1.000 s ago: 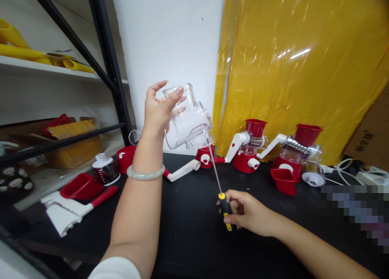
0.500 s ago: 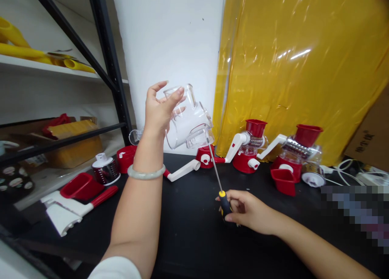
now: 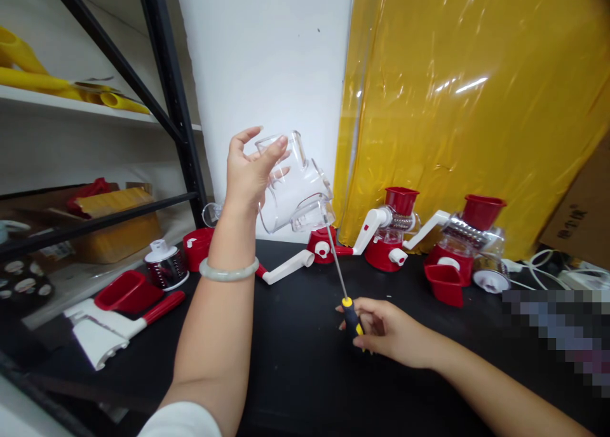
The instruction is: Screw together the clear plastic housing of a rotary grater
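My left hand [image 3: 248, 170] is raised above the black table [image 3: 295, 373] and grips a clear plastic grater housing [image 3: 298, 186], tilted with its opening toward the hand. My right hand [image 3: 388, 332] is closed round the black-and-yellow handle of a screwdriver [image 3: 344, 278]. The thin metal shaft slants up and left, and its tip touches the underside of the clear housing. A pale bangle sits on my left wrist.
Two assembled red-and-white rotary graters [image 3: 393, 230] [image 3: 464, 240] stand against yellow sheeting. A white crank with a red base [image 3: 305, 259], a steel drum [image 3: 164, 265], red cups [image 3: 126, 291] [image 3: 445, 283] and a white part [image 3: 98, 335] lie around. A black shelf rack [image 3: 166, 94] stands left; cables lie right.
My right hand has shifted its grip slightly on the screwdriver handle, as if turning it. The left hand and clear housing stay nearly still.
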`<move>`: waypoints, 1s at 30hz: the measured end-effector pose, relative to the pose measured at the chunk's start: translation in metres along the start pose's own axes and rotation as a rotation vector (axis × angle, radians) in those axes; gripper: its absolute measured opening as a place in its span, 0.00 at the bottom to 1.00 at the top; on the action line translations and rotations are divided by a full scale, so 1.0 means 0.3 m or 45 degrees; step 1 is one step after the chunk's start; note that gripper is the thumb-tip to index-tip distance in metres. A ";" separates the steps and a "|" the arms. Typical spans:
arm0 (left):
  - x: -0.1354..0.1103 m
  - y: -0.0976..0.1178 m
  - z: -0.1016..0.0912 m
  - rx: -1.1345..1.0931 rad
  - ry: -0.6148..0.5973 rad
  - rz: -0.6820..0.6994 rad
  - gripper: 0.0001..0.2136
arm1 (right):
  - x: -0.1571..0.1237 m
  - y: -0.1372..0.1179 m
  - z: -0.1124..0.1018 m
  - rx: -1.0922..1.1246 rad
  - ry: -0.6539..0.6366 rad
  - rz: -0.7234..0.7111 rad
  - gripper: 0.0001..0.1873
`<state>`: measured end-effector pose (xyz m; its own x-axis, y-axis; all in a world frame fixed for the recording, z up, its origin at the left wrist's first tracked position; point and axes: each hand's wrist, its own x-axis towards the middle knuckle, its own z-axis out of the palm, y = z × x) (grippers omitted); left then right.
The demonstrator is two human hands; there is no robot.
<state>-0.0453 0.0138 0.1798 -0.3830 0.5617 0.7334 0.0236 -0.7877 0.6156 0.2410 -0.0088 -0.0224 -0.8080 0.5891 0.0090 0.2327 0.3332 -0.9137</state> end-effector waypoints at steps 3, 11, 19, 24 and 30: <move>0.002 -0.004 -0.001 0.006 -0.021 0.009 0.34 | 0.010 -0.008 0.017 -0.041 0.091 0.024 0.18; 0.006 -0.011 -0.008 0.010 -0.062 0.027 0.36 | -0.007 -0.007 -0.003 0.047 -0.052 -0.027 0.27; 0.001 -0.004 -0.002 0.011 -0.043 0.016 0.36 | 0.014 -0.011 0.026 -0.100 0.169 -0.038 0.20; 0.004 -0.009 -0.008 0.035 -0.070 0.039 0.36 | -0.004 -0.012 0.001 -0.038 0.037 -0.047 0.23; 0.001 -0.008 -0.003 0.002 -0.012 0.019 0.35 | 0.005 -0.012 0.009 0.057 0.072 -0.017 0.19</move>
<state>-0.0463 0.0155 0.1782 -0.3737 0.5520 0.7454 0.0305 -0.7959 0.6047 0.2375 -0.0111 -0.0204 -0.7789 0.6257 0.0431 0.1968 0.3090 -0.9305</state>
